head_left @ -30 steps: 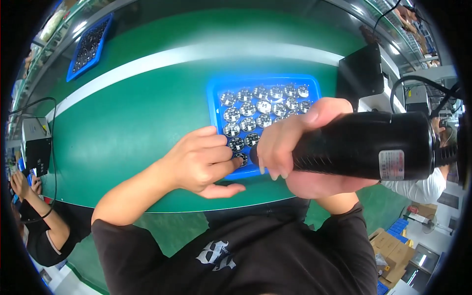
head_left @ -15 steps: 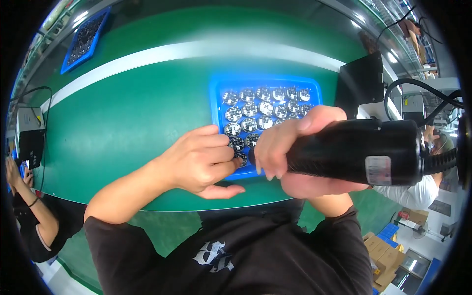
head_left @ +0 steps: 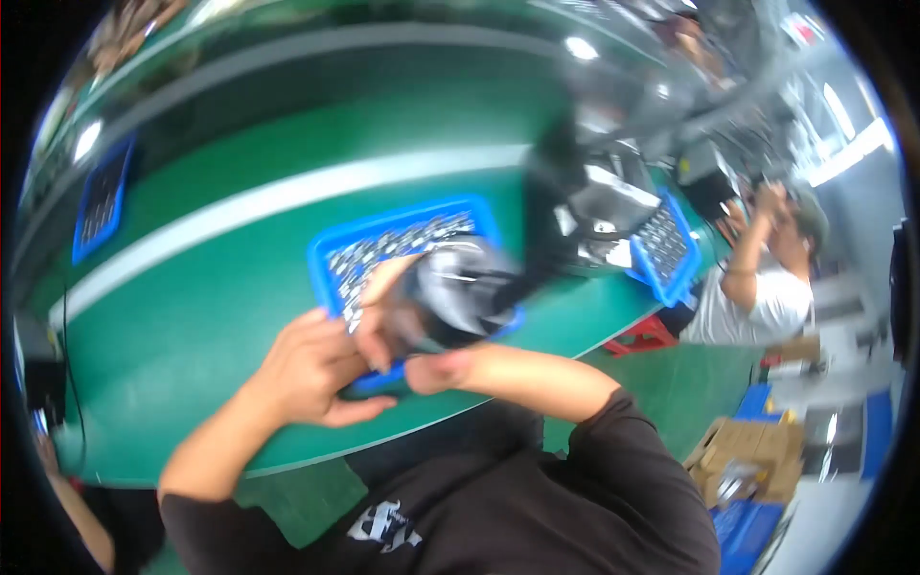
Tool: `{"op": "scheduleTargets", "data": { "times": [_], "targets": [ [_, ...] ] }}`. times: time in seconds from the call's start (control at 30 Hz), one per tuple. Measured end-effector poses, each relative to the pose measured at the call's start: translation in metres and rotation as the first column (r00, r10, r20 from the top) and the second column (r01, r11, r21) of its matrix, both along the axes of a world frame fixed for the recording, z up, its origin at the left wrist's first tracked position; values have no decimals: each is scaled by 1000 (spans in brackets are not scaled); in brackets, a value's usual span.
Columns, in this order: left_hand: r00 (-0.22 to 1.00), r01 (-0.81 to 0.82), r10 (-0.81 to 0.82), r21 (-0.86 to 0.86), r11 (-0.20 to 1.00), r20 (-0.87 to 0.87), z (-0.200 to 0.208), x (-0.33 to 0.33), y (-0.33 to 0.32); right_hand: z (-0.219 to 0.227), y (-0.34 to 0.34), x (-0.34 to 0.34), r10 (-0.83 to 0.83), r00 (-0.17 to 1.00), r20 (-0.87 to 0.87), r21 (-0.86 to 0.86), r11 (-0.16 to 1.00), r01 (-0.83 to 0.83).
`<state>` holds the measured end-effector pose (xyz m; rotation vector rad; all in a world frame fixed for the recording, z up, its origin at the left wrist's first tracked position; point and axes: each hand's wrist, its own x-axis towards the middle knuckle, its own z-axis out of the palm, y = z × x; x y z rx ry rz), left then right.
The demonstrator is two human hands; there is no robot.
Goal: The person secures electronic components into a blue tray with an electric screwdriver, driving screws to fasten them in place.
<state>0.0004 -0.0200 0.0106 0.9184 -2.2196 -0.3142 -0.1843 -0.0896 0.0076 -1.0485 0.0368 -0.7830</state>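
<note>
A blue tray (head_left: pixel 326 251) of several small shiny metal parts lies on the green bench (head_left: pixel 192 316). My right hand (head_left: pixel 407 331) grips a thick black power screwdriver (head_left: pixel 460 292), held over the tray's near edge; the tool is blurred. My left hand (head_left: pixel 311 369) rests at the tray's near left corner with its fingers curled beside the tool's tip. Whether the fingers pinch a part is hidden.
A second blue tray (head_left: pixel 666 244) sits to the right past a dark blurred machine (head_left: pixel 589 206). A third blue tray (head_left: pixel 101 196) lies far left. Another person in a white shirt (head_left: pixel 762 287) sits at right. Cardboard boxes (head_left: pixel 738 460) stand on the floor.
The view has swung sharply, so the tray and hands now appear further left and lower. My hands stay together at the tray's near edge, the right one still gripping the tool.
</note>
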Motion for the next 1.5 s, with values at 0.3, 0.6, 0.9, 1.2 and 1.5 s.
{"op": "scheduleTargets", "data": {
  "times": [0.3, 0.6, 0.9, 1.2, 1.5],
  "targets": [
    [993, -18, 26, -74, 997, 113, 1, 6, 33, 90, 2, -68, -582, 813, 0, -326, 769, 550],
    [990, -45, 57, -90, 995, 126, 4, 2, 32, 107, -70, -146, -932, 360, 53, -469, 295, 833],
    [993, -24, 33, -82, 996, 117, 4, 9, 29, 77, -36, -122, -701, 708, -85, -199, 708, 678],
    [997, -34, 34, -10, 999, -67, -13, 19, 32, 77, 20, -3, -282, 956, -77, -335, 911, 241],
    [992, -103, 105, 29, 994, -66, -14, 18, 36, 39, 23, 20, -127, 991, 49, -265, 955, 136]
  ]
}}
